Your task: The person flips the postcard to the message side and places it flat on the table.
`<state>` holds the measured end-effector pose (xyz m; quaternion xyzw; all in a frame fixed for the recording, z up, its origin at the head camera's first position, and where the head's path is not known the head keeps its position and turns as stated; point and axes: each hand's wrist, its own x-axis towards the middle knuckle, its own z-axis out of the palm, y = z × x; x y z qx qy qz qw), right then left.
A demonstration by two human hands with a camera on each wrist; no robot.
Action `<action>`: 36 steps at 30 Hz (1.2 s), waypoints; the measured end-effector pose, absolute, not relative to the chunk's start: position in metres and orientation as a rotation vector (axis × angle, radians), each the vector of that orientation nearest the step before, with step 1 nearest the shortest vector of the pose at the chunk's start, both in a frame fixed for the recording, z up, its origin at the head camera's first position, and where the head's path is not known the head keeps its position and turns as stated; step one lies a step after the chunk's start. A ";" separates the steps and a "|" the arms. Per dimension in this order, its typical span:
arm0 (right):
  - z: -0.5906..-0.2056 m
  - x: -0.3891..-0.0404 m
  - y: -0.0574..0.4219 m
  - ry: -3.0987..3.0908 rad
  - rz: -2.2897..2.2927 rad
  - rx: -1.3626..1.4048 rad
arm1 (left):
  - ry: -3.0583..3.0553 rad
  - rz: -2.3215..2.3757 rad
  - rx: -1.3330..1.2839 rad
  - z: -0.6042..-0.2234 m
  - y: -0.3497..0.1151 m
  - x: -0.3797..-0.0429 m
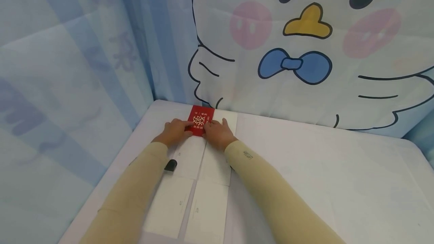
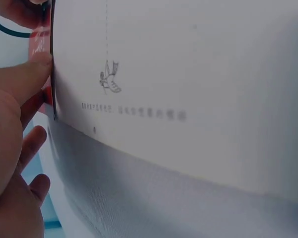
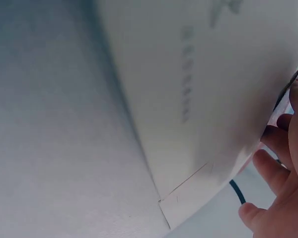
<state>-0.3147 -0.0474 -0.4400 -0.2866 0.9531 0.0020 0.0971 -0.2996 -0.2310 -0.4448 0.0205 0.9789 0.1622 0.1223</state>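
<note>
At the far end of the table lies a red card (image 1: 200, 119) with large white characters. My left hand (image 1: 174, 131) pinches its left side, thumb at the near edge, the other fingers spread. From the right, my right hand (image 1: 218, 134) grips the opposite side with thumb and fingertips. Several white cards lie in two columns toward me; the nearer one (image 1: 189, 157) reaches up to the red card. In the left wrist view, a white card (image 2: 154, 64) bears a small bird drawing and a line of print. The red card's underside is hidden.
Another white card (image 1: 226, 118) lies right of the red one, partly behind my right hand. More white cards (image 1: 169, 206) continue toward the front. A patterned curtain (image 1: 305, 97) hangs along the table's back edge, another (image 1: 68, 86) at the left. A small black object (image 1: 171, 165) shows beside my left forearm.
</note>
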 end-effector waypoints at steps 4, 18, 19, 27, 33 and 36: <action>-0.440 -0.315 -0.046 2.808 -0.052 -0.832 | 2.845 0.504 0.045 -0.446 -0.232 -0.301; -0.435 -0.315 -0.046 2.787 -0.238 -0.713 | 2.789 0.588 0.009 -0.438 -0.238 -0.294; -0.435 -0.315 -0.046 2.785 -0.273 -0.704 | 2.783 0.597 0.010 -0.437 -0.238 -0.294; -0.436 -0.317 -0.046 2.808 -0.483 -0.690 | 2.809 0.705 -0.094 -0.432 -0.236 -0.292; -0.433 -0.314 -0.045 2.827 -0.694 -0.638 | 2.949 0.807 -0.101 -0.432 -0.235 -0.295; -0.430 -0.313 -0.044 2.843 -0.827 -0.621 | 2.969 0.910 -0.067 -0.430 -0.234 -0.296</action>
